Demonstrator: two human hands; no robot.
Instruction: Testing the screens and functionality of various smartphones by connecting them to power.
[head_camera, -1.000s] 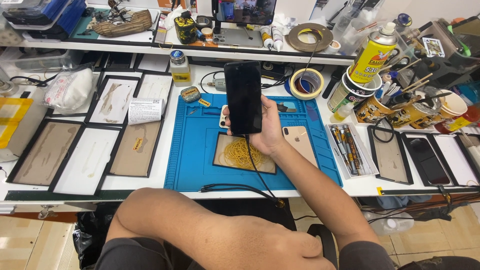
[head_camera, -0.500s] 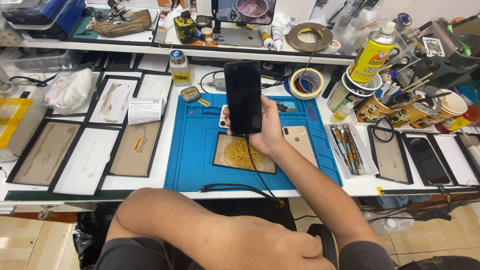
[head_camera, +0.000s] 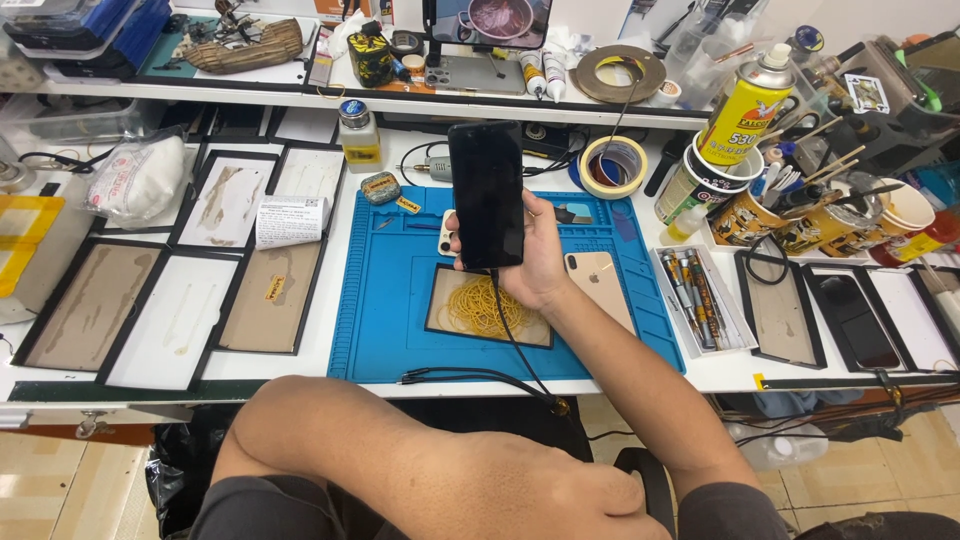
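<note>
Head view: bench from above.
Right hand (head_camera: 540, 262): fingers wrapped round dark phone (head_camera: 487, 194), upright over blue mat (head_camera: 385, 310).
Left hand: out of view; fingers can't tell.
Progress: cable (head_camera: 510, 330) plugged in, screen dark; judged mid-check.
Labels: yellow spray can (head_camera: 745, 108) far right; white paper slip (head_camera: 290, 220) left; yellow tape roll (head_camera: 613, 166) far.

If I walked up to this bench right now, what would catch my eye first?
Most likely the black phone held upright in the right hand over the blue work mat, dark screen facing the camera and a cable hanging from its bottom edge. Next, the yellow spray can at the right, and the left arm across the bottom edge.
</note>
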